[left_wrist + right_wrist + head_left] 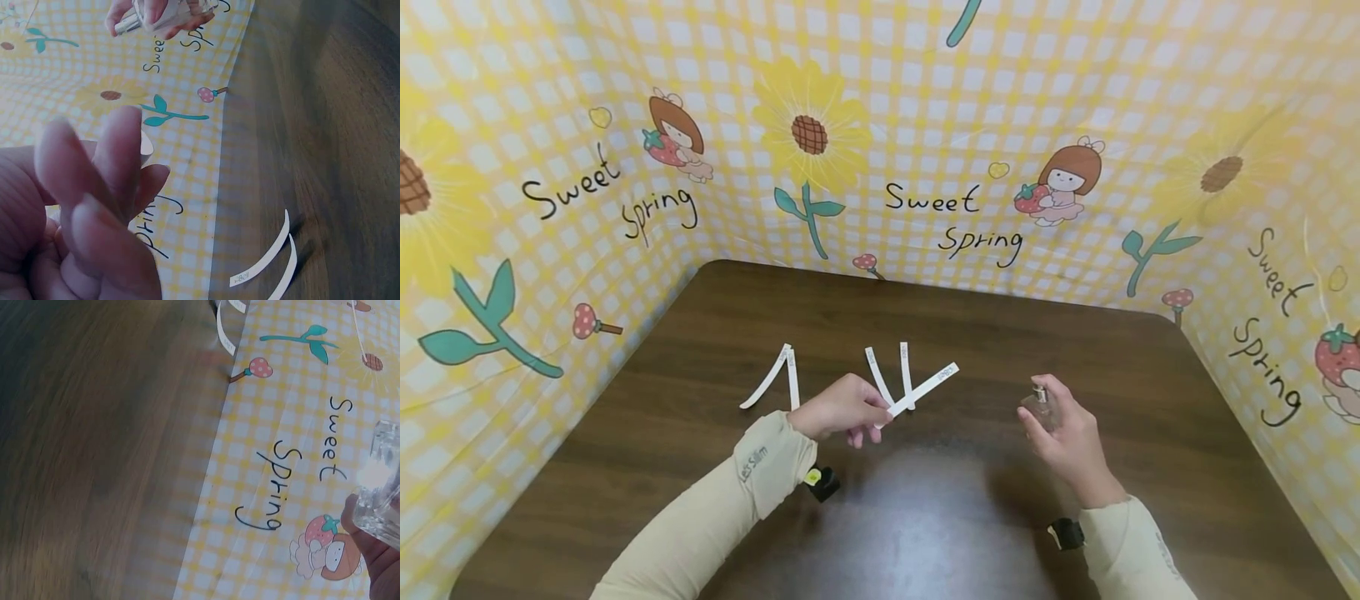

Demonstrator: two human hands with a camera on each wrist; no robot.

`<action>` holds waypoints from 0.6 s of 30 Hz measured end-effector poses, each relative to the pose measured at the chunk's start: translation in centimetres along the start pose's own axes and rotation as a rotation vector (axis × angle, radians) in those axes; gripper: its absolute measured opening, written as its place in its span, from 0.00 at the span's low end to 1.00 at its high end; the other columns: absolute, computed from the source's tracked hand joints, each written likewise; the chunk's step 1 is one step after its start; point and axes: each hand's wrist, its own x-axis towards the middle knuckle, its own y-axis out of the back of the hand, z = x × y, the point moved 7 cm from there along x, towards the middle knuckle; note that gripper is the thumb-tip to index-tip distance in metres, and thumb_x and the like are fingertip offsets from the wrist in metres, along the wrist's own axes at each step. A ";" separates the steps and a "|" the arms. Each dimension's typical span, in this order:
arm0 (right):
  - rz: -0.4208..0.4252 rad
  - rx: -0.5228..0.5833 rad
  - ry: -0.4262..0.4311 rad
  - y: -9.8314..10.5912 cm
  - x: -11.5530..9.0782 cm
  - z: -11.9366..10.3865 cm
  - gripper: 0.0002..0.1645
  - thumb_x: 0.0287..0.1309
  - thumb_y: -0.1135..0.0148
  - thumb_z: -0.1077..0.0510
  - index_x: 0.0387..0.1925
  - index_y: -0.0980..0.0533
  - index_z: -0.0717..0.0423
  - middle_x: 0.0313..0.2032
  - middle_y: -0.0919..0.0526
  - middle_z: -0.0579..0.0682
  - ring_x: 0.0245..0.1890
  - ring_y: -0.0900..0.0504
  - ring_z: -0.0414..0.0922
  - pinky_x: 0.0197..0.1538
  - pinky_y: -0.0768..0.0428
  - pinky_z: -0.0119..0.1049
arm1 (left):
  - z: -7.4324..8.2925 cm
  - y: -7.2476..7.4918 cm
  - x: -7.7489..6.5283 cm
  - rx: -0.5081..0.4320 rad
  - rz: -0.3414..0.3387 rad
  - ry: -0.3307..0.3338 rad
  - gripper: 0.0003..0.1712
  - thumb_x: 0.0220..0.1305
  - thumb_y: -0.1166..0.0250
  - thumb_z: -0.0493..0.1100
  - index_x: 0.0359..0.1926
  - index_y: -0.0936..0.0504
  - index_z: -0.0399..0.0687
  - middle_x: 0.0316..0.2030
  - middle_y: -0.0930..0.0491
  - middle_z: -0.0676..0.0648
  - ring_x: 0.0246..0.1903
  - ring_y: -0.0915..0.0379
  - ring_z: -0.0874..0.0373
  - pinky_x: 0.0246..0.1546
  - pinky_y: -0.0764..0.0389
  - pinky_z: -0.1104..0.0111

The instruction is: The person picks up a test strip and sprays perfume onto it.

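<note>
Over a brown table point(647, 433), left hand point(844, 407) pinching a slim printed white strip point(925, 389), right hand point(1069, 440) gripping a clear glass bottle point(380, 481)

Cannot read the tiny print point(947, 372) on the held paper strip point(923, 391), mostly hidden behind the left grip point(94, 215) in the left wrist view. See the glass bottle point(380, 487) cut off at the right wrist view's edge.

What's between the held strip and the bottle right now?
Just bare table: the head view shows nothing lying on the stretch between the held strip and the bottle.
</note>
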 end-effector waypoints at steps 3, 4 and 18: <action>0.003 0.006 0.014 -0.4 0.2 -0.3 0.33 0.65 0.51 0.36 0.52 0.30 0.63 0.26 0.20 0.54 0.22 0.22 0.46 0.26 0.23 0.38 | 0.1 -0.2 0.0 0.008 -0.011 -0.006 0.06 0.61 0.38 0.32 0.34 0.16 0.32 0.14 0.22 0.47 0.08 0.35 0.65 0.10 0.31 0.76; 0.003 0.002 0.017 -0.6 0.2 -0.3 0.34 0.65 0.52 0.36 0.52 0.30 0.63 0.26 0.20 0.54 0.22 0.22 0.46 0.25 0.23 0.39 | 0.1 -0.3 0.0 0.006 -0.015 -0.007 0.06 0.61 0.39 0.31 0.34 0.16 0.31 0.14 0.22 0.48 0.08 0.35 0.65 0.10 0.31 0.76; 0.000 -0.012 0.050 -1.2 0.2 -0.5 0.33 0.66 0.52 0.36 0.50 0.28 0.63 0.30 0.20 0.58 0.22 0.26 0.45 0.24 0.27 0.42 | 0.3 -0.4 0.0 -0.013 -0.015 -0.005 0.06 0.61 0.39 0.31 0.35 0.17 0.31 0.14 0.22 0.48 0.09 0.33 0.64 0.11 0.30 0.76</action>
